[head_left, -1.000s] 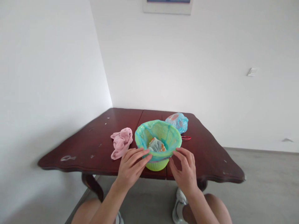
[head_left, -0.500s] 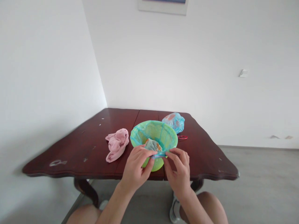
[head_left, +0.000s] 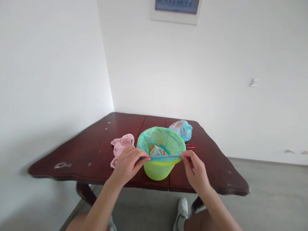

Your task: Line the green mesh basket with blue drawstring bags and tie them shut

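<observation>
A lime green plastic basket (head_left: pixel 158 168) stands near the front edge of a dark wooden table (head_left: pixel 96 150). A thin teal bag liner (head_left: pixel 146 141) is draped over its rim, and crumpled scraps (head_left: pixel 157 150) lie inside. My left hand (head_left: pixel 127 162) pinches the liner's edge at the basket's near left. My right hand (head_left: pixel 196 168) pinches it at the near right. The edge is stretched taut in a straight line between them.
A pink cloth (head_left: pixel 120 147) lies left of the basket. A knotted blue bag (head_left: pixel 181 129) with something orange inside sits behind it, and a red rubber band (head_left: pixel 190 146) lies to the right. White walls meet at the table's far corner. My knees and a shoe show below.
My hands were close together at the basket's near rim. They have moved apart, pulling the liner's edge taut across the front.
</observation>
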